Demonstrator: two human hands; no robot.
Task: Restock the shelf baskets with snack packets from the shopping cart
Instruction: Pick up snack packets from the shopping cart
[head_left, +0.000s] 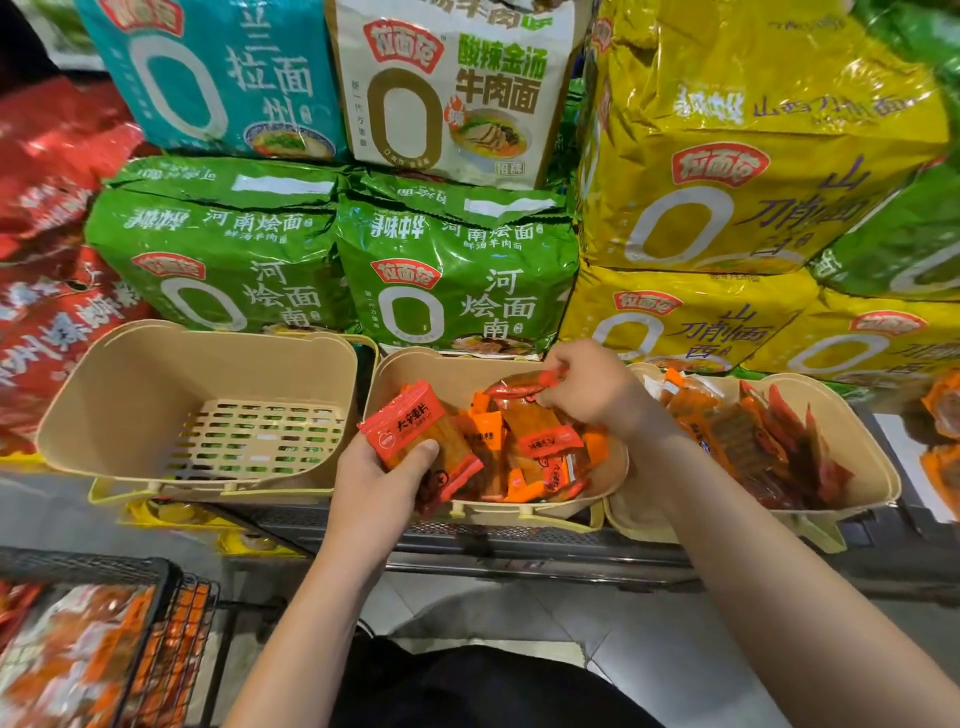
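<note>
Stacked noodle multipacks fill the whole back of the shelf: green bags (457, 275) dead centre, yellow bags (748, 171) at two o'clock, a teal bag (218, 78) at eleven, a white bag (447, 88) at twelve and red bags (47, 218) at nine. Along the shelf's front edge sit three beige baskets in a row. At nine o'clock the left basket (130, 374) shows only its slotted floor. At centre, the middle basket (431, 369) holds a loose heap of orange and red snack packets (540, 457), and the right basket (852, 447) at three o'clock is piled with more of the same. Down at seven o'clock, the black wire shopping cart (156, 577) carries blurred orange packets. Now the hands: the left hand (379, 488) grips a red packet (415, 431) over the middle basket's near-left rim, thumb across its face, its long axis running from ten o'clock to four o'clock, printed end up toward ten. The right hand (592, 389) reaches in above the basket's back edge, fingers curled and pinching a second red packet (524, 384) by its end; that one lies nearly level, long axis nine to three. Both forearms cross the dark shelf lip (519, 545) on their way in, and the right wrist covers part of the gap between the middle and right baskets.
</note>
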